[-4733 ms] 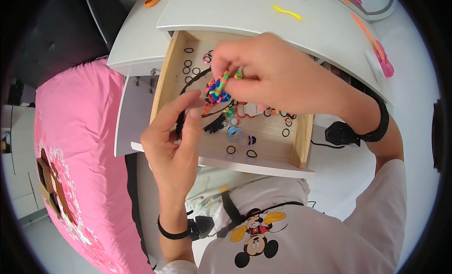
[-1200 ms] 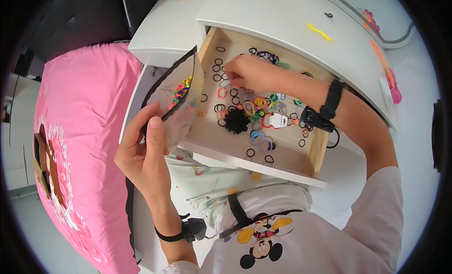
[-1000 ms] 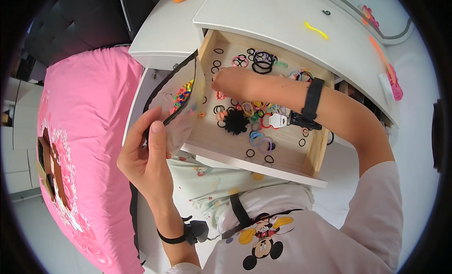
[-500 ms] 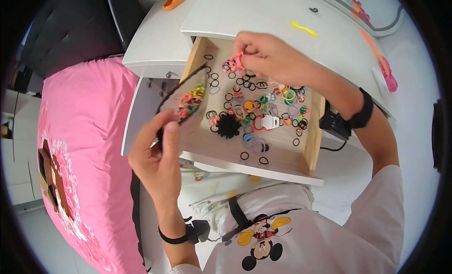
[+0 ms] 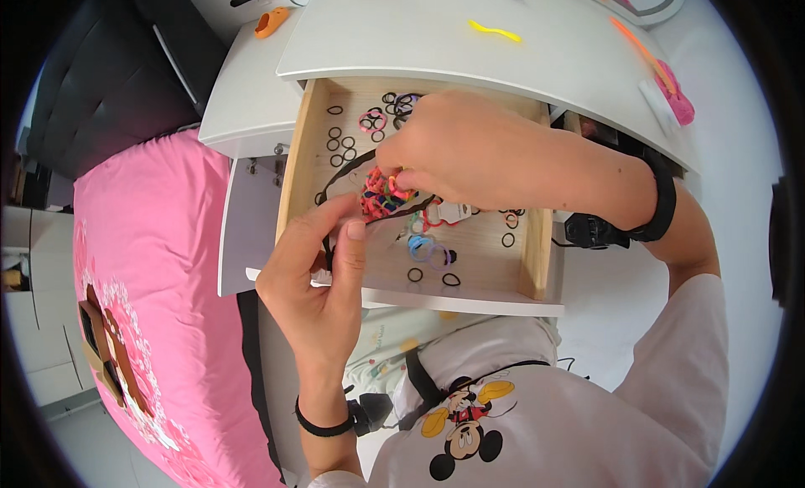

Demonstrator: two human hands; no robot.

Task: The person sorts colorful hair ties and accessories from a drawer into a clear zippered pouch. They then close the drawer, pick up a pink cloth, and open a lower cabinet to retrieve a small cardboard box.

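My left hand (image 5: 312, 274) pinches the near edge of a clear pouch with a black rim (image 5: 417, 208), holding it with its mouth spread. Bunched inside the pouch are small multicoloured hair ties (image 5: 375, 201). At that mouth my right hand (image 5: 449, 148) has its fingers closed on pink and orange hair ties (image 5: 396, 184); its fingertips are partly hidden. Below both hands is the pulled-out drawer (image 5: 534, 266), where black hair ties (image 5: 335, 144), blue and purple ones (image 5: 426, 250) and a white tag (image 5: 454, 212) lie. My right hand and the pouch cover the drawer's middle.
On the white dresser top (image 5: 377, 35) lie a yellow strip (image 5: 495, 31) and, farther right, a pink object (image 5: 677, 98). An orange clog-shaped item (image 5: 271, 23) sits on the lower cabinet. The bed with pink bedding (image 5: 159, 262) is at the left.
My right hand has moved nearer and left, from above the drawer's back to the pouch mouth, with the pink hair ties. The pouch now opens wider and sits lower over the drawer.
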